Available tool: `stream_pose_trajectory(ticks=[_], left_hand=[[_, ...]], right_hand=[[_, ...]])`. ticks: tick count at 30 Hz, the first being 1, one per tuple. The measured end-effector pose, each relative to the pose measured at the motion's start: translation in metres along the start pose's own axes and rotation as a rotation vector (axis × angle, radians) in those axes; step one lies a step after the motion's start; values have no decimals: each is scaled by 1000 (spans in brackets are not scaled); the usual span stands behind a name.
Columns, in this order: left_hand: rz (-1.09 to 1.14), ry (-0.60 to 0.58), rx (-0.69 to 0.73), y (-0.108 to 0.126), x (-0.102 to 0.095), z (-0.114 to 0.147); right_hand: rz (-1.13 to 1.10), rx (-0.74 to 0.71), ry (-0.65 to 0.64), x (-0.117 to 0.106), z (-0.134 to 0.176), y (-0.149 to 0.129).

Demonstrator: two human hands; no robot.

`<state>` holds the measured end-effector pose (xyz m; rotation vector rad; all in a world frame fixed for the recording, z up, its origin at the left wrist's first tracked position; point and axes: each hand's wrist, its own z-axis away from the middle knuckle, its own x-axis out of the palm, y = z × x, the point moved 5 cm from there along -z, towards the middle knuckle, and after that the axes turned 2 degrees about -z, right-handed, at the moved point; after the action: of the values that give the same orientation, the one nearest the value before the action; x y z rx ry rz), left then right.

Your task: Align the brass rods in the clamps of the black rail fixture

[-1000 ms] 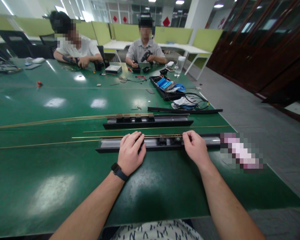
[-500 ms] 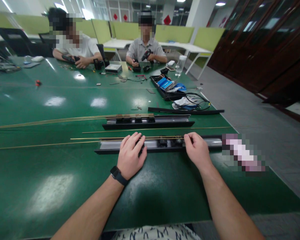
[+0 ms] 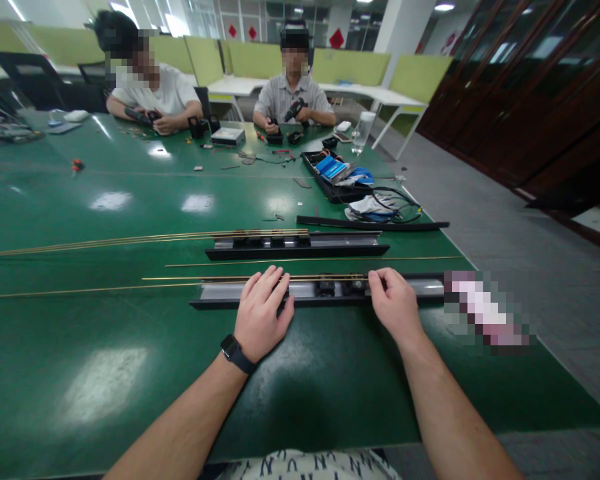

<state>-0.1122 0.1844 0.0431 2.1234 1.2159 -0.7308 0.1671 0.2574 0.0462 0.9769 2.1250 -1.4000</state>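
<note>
A long black channel [image 3: 220,291] with a pale, shiny inside lies across the table in front of me. Small black blocks [image 3: 325,285] sit inside it. Thin brass-coloured rods [image 3: 325,277] run along its far side and reach out to the left. My left hand [image 3: 264,303], with a dark watch on the wrist, rests over the channel and rods, fingers stretched out. At the rods' right end my right hand [image 3: 394,299] is closed in a pinch on a thin rod; its fingertips partly hide the end.
Behind lies a second black channel [image 3: 340,251] with more long rods [image 3: 130,241]. Further back are a black strip [image 3: 370,223], gloves [image 3: 373,207], and a black tray [image 3: 337,190] with blue items. Two people sit across the green table [image 3: 145,373]. A blurred-out object [image 3: 485,308] lies at right.
Both hands stay at nearly the same spots on the channel and rods. The view has shifted very slightly; nothing else has visibly moved.
</note>
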Motion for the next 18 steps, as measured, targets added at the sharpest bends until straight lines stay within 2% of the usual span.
stream_pose_trajectory(ticks=[18], left_hand=[[-25,-17,2,-1,3,2]], right_hand=[[26,-19,5,2,1,-3]])
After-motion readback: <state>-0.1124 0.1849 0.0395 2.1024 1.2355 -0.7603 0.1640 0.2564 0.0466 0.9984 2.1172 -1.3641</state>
